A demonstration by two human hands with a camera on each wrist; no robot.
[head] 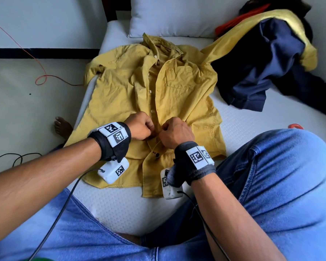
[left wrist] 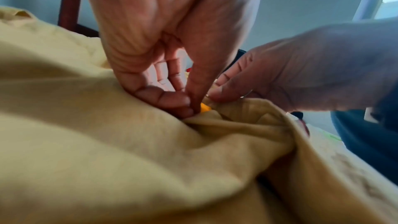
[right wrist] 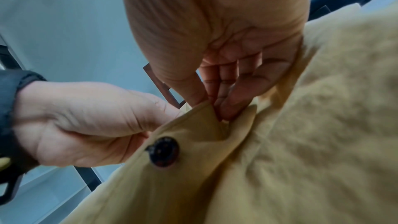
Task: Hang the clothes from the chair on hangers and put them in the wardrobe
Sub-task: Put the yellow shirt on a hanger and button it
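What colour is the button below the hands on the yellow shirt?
Dark, nearly black; the button on the yellow shirt shows best in the right wrist view.

The right hand point(right wrist: 226, 67) is pinching the yellow shirt point(right wrist: 312, 142) edge above a dark button point(right wrist: 164, 152); the left hand point(right wrist: 86, 125) is gripping alongside.

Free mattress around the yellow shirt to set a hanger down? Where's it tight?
Bare mattress lies between the yellow shirt, the navy clothes pile and the right knee; another patch lies between the hem and the lap. It is tight at the placket, where the left hand and right hand pinch fabric.
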